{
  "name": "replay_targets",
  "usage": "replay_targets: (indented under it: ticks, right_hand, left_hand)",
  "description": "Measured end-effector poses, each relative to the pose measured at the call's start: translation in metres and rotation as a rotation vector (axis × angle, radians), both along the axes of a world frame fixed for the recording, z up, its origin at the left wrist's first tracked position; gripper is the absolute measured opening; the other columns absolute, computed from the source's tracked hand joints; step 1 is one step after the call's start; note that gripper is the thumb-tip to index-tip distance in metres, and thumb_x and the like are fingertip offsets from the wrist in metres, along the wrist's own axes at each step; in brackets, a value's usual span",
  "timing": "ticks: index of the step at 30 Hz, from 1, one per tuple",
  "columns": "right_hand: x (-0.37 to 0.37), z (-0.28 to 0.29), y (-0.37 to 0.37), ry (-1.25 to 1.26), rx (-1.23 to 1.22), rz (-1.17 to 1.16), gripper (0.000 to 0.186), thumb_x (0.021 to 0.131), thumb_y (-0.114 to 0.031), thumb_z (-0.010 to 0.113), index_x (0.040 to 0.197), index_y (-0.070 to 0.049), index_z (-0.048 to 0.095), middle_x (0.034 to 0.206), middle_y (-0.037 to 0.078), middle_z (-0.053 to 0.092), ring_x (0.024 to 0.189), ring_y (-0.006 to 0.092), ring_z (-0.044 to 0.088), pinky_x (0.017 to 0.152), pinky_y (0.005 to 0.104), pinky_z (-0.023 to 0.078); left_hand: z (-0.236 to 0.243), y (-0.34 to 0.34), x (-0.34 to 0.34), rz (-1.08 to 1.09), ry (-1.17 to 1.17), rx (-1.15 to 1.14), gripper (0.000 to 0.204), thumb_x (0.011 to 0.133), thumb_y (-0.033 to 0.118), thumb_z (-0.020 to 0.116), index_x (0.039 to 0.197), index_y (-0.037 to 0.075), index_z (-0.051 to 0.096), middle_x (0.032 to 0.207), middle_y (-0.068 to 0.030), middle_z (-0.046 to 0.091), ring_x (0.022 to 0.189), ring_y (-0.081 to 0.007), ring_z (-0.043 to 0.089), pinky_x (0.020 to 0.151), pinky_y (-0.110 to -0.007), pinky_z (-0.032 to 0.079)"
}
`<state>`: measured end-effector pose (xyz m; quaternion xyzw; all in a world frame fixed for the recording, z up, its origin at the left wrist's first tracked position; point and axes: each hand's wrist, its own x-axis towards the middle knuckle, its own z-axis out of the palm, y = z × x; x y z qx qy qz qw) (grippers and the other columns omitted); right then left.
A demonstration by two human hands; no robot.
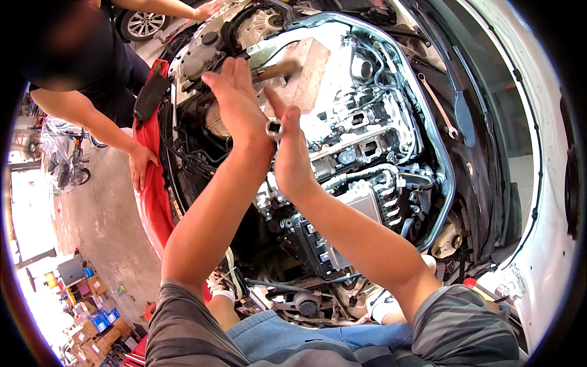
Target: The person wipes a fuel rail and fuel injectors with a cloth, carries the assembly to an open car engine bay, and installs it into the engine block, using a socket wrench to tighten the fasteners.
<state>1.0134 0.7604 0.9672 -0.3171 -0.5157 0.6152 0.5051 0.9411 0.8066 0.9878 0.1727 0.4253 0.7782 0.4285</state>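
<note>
My left hand point(235, 107) is raised over the engine, fingers stretched out and slightly blurred. Its heel is close against my right hand point(292, 153), which is partly closed with the thumb up. Between the two hands shows the round, hollow end of a metal tool point(274, 128); the rest of it is hidden by my hands. Just beyond my fingers is a brown, stick-like handle point(275, 70) with a blurred end; whether a hand touches it I cannot tell. Below my hands lies the opened engine point(361, 153), with its metal parts and hoses exposed.
A flat tan board point(313, 70) lies on the engine's far side. A combination wrench point(437, 104) rests along the right edge of the bay. At the left, a co-worker's hand point(142, 164) rests on the red cover point(156, 202). Boxes point(98, 284) stand on the floor.
</note>
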Motion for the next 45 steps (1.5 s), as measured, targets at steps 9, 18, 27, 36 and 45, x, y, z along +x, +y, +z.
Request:
replay_targets:
  ticks: [9, 18, 27, 36, 45]
  right_hand:
    - [-0.001, -0.019, 0.023, -0.012, 0.353, 0.175, 0.075, 0.098, -0.053, 0.027, 0.147, 0.003, 0.015, 0.155, 0.024, 0.011, 0.145, 0.0337, 0.008, 0.116, 0.0361, 0.009]
    - [0.002, 0.001, 0.047, -0.026, 0.118, 0.191, 0.085, 0.095, -0.063, 0.019, 0.146, 0.006, 0.018, 0.152, 0.025, 0.019, 0.142, 0.0361, 0.018, 0.114, 0.0383, 0.015]
    - [0.007, 0.001, 0.05, -0.11, 0.164, 0.026, 0.081, 0.097, -0.058, 0.025, 0.145, 0.006, 0.018, 0.153, 0.027, 0.014, 0.144, 0.0336, 0.009, 0.116, 0.039, 0.008]
    - [0.003, -0.001, 0.008, -0.099, 0.254, 0.161, 0.083, 0.096, -0.06, 0.02, 0.146, 0.006, 0.013, 0.152, 0.026, 0.016, 0.143, 0.0372, 0.011, 0.116, 0.0378, 0.009]
    - [0.002, -0.004, 0.022, -0.079, 0.167, 0.079, 0.087, 0.095, -0.064, 0.022, 0.147, 0.005, 0.013, 0.152, 0.026, 0.017, 0.143, 0.0351, 0.016, 0.114, 0.0364, 0.015]
  left_hand:
    - [-0.009, -0.031, 0.004, -0.216, 0.054, 0.048, 0.08, 0.097, 0.061, 0.02, 0.146, -0.001, 0.025, 0.151, -0.0154, 0.028, 0.141, -0.0239, 0.022, 0.116, -0.035, 0.013]
    - [-0.012, -0.054, 0.035, -0.171, 0.057, -0.161, 0.073, 0.096, 0.063, 0.026, 0.132, 0.003, 0.047, 0.131, -0.0101, 0.051, 0.124, -0.019, 0.044, 0.108, -0.032, 0.027]
    - [-0.008, -0.051, 0.009, -0.273, 0.126, -0.016, 0.078, 0.097, 0.06, 0.015, 0.148, 0.002, 0.019, 0.155, -0.0143, 0.021, 0.144, -0.0262, 0.017, 0.116, -0.037, 0.009]
    - [-0.005, -0.01, -0.013, -0.22, 0.04, 0.016, 0.082, 0.096, 0.062, 0.017, 0.147, -0.001, 0.019, 0.155, -0.0164, 0.019, 0.144, -0.0235, 0.015, 0.117, -0.035, 0.004]
    - [-0.002, -0.026, 0.008, -0.307, -0.078, -0.043, 0.072, 0.096, 0.061, 0.033, 0.143, 0.007, 0.035, 0.144, -0.0109, 0.038, 0.135, -0.0231, 0.032, 0.113, -0.033, 0.02]
